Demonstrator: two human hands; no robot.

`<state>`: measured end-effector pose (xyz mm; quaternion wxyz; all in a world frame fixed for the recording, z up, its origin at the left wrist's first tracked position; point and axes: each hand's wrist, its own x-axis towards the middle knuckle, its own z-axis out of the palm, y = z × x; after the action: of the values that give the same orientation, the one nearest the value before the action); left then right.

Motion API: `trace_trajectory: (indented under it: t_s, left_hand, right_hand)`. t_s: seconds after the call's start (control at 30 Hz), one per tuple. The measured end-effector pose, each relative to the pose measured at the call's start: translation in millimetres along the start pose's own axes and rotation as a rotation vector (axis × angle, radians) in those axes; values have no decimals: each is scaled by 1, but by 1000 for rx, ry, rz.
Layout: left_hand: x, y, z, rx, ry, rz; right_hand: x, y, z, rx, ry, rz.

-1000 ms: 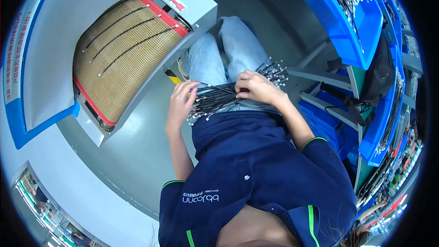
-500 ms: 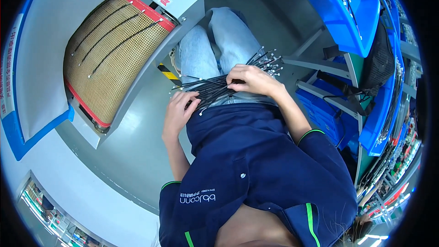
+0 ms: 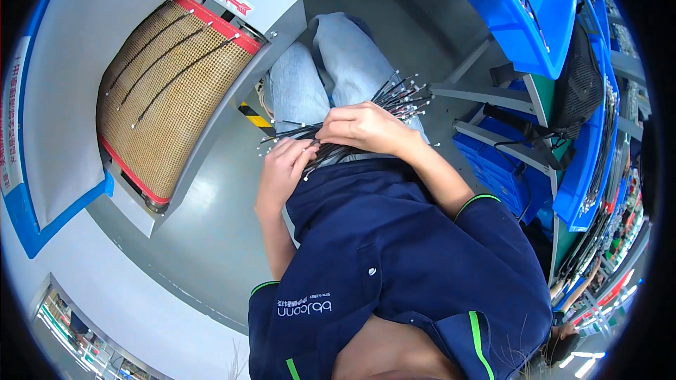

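Observation:
Across my lap lies a loose bundle of thin black cables (image 3: 401,102) with small white connectors fanning out at both ends. My right hand (image 3: 362,128) rests over the middle of it, knuckles up, fingers curled and pinching at the cables. My left hand (image 3: 282,169) is at the bundle's left end, thumb and fingers closed on a cable. The fingertips of both hands nearly meet; exactly which strand each pinches is partly hidden.
On my left stands a machine with a tan mesh conveyor belt (image 3: 169,98) edged in red; 3 black cables (image 3: 186,70) lie spaced on it. To the right are blue bins (image 3: 531,28) of cables, a metal frame (image 3: 486,98) and a black mesh bag (image 3: 584,84).
My right hand has moved left along the bundle until its fingertips sit beside my left hand's. The left hand's fingers have drawn closer together. The cables on the belt have shifted slightly in view.

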<state>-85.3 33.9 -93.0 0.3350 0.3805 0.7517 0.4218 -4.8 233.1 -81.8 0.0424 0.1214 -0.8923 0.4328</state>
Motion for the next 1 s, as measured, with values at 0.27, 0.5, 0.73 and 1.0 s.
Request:
trace_trajectory:
  t_s: [0.27, 0.5, 0.73, 1.0]
  left_hand:
    - [11, 13, 3, 348, 409, 333]
    - [14, 12, 4, 375, 438, 388]
    - [14, 10, 7, 291, 484, 368]
    - [20, 5, 12, 294, 495, 405]
  right_hand:
    - [-1, 3, -6, 9, 93, 34]
    - [0, -1, -12, 143, 99, 108]
    - [-5, 4, -17, 133, 105, 136]
    - [-8, 7, -14, 114, 105, 103]
